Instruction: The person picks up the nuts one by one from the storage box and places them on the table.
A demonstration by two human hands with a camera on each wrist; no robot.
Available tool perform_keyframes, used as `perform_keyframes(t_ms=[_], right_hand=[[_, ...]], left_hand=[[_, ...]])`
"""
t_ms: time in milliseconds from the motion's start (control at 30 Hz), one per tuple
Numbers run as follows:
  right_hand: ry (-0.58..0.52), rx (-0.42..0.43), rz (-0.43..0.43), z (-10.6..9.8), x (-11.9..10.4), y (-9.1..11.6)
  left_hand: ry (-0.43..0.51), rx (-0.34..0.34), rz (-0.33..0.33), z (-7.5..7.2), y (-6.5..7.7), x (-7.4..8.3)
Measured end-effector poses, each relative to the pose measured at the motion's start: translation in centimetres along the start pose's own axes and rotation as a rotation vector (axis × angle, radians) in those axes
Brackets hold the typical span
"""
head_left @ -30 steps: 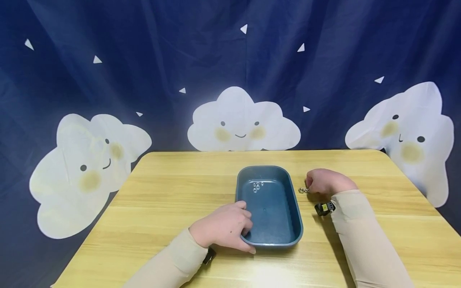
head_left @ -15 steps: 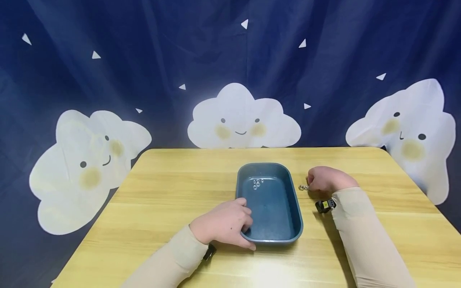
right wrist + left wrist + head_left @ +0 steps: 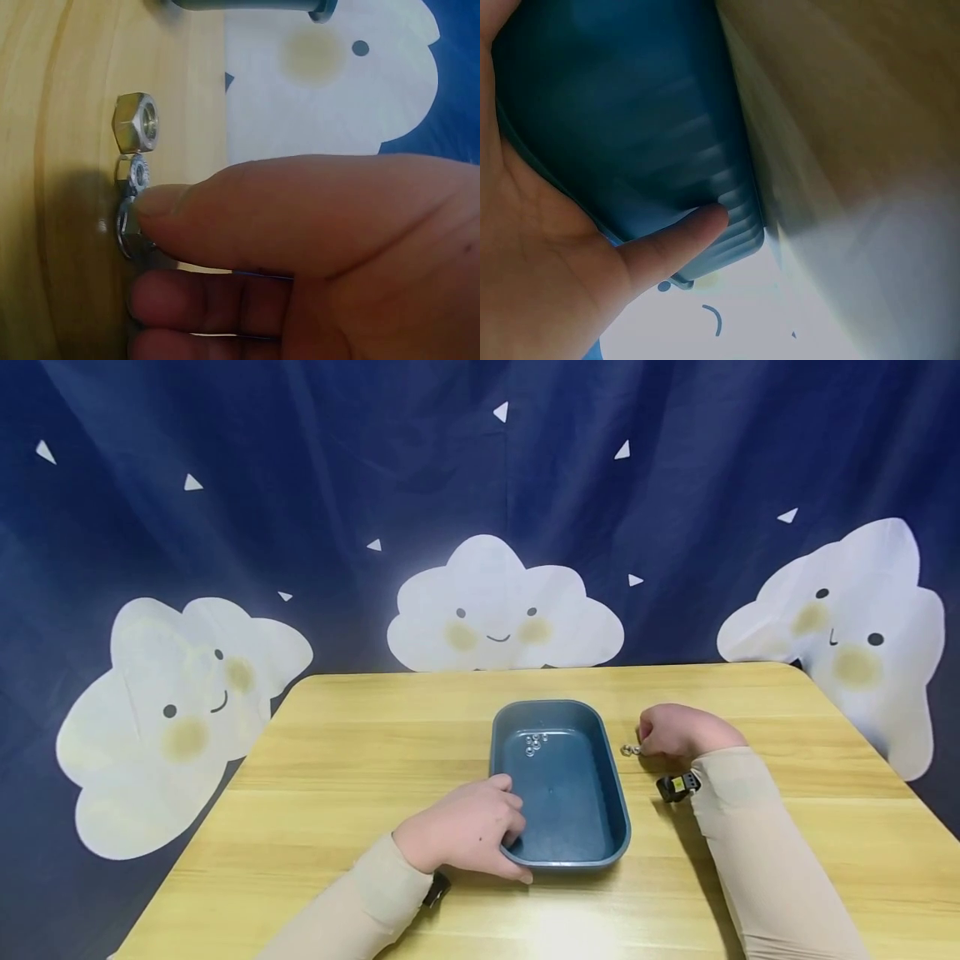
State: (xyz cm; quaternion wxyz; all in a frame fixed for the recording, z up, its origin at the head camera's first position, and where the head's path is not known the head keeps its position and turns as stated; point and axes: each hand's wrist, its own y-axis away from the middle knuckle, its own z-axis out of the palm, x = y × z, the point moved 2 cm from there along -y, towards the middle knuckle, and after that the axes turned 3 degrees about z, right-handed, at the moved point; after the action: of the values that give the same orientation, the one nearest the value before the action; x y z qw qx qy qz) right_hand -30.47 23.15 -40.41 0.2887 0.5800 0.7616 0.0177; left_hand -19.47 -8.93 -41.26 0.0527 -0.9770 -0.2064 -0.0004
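My left hand (image 3: 471,827) grips the near left corner of a blue rectangular plastic tub (image 3: 617,793), thumb (image 3: 679,244) against the outer wall and fingers inside. Several small shiny nuts (image 3: 532,745) lie on the tub's floor toward the far left. Right of the tub, my right hand (image 3: 678,731) is low at the table with fingers curled. In the right wrist view a row of metal hex nuts sits there: a larger one (image 3: 136,124), a small one (image 3: 133,174), and one (image 3: 129,234) pinched at my thumb tip. My index fingertip is hidden behind the thumb.
The wooden table (image 3: 360,760) runs back to a dark blue curtain (image 3: 420,460) printed with white clouds. A black wrist camera (image 3: 678,787) sits under my right cuff, another (image 3: 437,890) under the left one.
The view shifts slightly. Both hands, the tub and the nuts stay in nearly the same places.
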Motion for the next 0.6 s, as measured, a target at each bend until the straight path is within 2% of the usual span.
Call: perform_keyframes(t_ms=[267,600], right_hand=[[0.068,0.027,-0.013,-0.7,-0.4,0.4],[0.134,0.122,-0.111,-1.7,-2.3,1.2]], left_hand=[[-0.009,0.022,0.011,-0.1,0.1,0.2],[-0.022,0.037,0.013,0.1,0.0,0.1]])
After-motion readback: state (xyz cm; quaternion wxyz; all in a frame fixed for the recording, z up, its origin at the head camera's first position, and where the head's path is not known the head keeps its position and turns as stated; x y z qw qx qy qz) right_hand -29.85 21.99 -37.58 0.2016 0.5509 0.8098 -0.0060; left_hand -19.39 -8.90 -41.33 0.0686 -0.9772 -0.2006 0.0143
